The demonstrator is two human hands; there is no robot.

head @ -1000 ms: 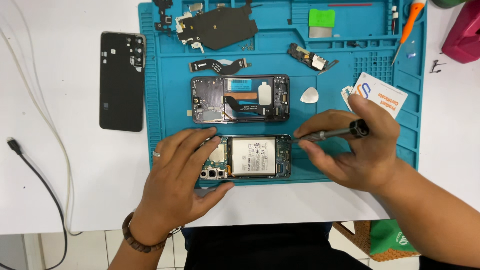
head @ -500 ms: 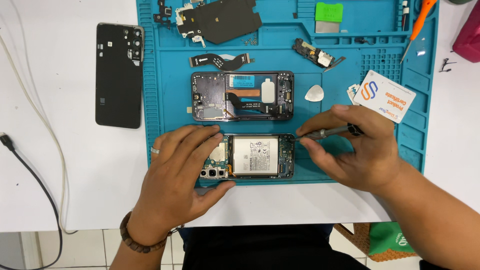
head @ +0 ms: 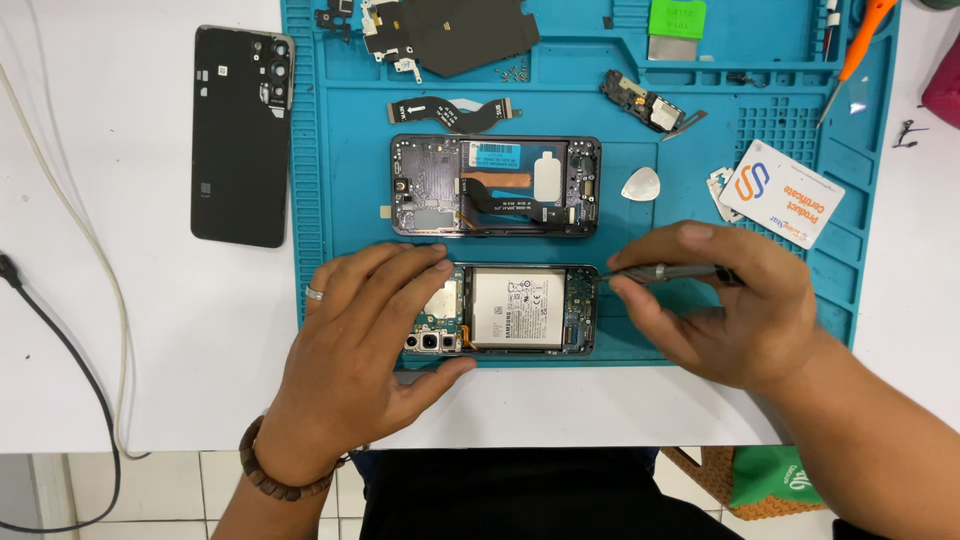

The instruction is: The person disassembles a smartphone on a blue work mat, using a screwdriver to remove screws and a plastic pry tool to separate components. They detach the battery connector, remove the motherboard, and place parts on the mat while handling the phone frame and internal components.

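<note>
Left hand (head: 370,350) spread flat on an opened phone (head: 500,308), right hand (head: 735,305) clamped on a screwdriver (head: 665,271) whose tip could slip and gouge the battery (head: 518,308)

Bright, even overhead lighting; shadows are soft and short, falling just beneath the left hand (head: 365,360) and right hand (head: 735,310). Focus is sharp across the blue mat (head: 800,290), with mild glare on the white table (head: 150,330) and no visible motion blur.
</note>
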